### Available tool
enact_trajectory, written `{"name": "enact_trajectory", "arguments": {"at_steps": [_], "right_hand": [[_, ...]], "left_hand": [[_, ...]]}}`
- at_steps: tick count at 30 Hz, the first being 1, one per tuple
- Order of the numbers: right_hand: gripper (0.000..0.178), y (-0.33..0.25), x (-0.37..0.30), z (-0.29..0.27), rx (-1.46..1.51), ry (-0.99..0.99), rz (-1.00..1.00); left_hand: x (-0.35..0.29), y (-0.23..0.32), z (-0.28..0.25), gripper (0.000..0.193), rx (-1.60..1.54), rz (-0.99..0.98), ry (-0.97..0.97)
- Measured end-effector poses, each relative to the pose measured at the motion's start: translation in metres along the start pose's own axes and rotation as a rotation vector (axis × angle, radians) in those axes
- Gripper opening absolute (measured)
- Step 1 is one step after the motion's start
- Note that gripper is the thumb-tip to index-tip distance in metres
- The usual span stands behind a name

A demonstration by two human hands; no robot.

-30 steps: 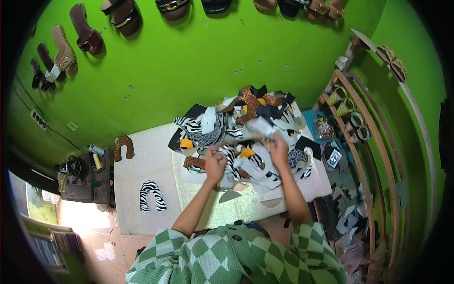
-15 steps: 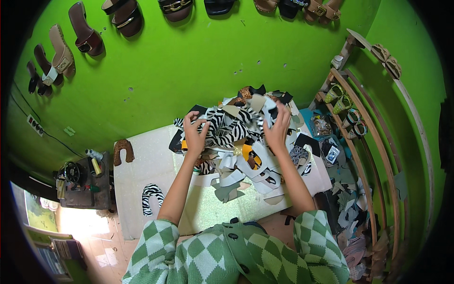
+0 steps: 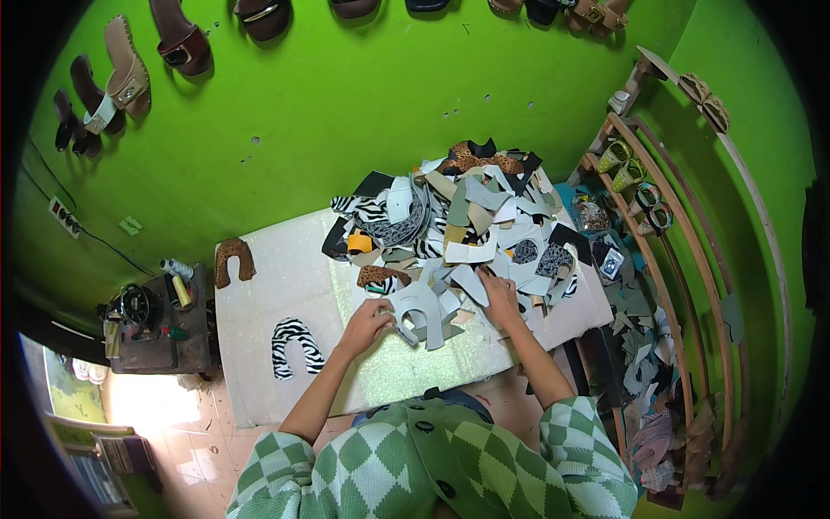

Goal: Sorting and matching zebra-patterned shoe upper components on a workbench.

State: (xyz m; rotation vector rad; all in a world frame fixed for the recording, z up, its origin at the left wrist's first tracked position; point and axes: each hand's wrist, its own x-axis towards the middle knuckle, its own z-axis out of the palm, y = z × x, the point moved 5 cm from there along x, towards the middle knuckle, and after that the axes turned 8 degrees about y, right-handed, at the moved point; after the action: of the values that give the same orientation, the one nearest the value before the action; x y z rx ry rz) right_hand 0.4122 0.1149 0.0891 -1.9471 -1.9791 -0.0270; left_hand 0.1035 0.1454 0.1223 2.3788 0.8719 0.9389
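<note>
Light: bright, even; strongest at the sunlit floor lower left, nearly washed out
Shadows: soft, short
Focus: centre sharp; rim softer
Distortion: fisheye bends the shelf rails; black corners

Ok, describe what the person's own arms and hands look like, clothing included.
Both forearms are bare, rising from the lower edge. The sleeves of a green and white diamond-check garment with dark buttons are pushed up above the elbows. The left hand and right hand are bare: no gloves, and no rings or watch that can be made out at this size.
</note>
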Motion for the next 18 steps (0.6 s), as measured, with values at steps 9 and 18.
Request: {"name": "enact_trajectory", "arguments": {"at_steps": [9, 18], "right_hand": [[0.047, -0.019, 0.032, -0.041, 0.452, 0.393, 0.233], [0.055, -0.044, 0.029, -0.047, 0.481, 0.482, 0.353]], "left_hand": [[-0.064, -0.017, -0.039, 0.009, -0.034, -0.426, 0.246], [0.009, 0.014, -0.090, 0.012, 0.173, -0.150, -0.004]]}}
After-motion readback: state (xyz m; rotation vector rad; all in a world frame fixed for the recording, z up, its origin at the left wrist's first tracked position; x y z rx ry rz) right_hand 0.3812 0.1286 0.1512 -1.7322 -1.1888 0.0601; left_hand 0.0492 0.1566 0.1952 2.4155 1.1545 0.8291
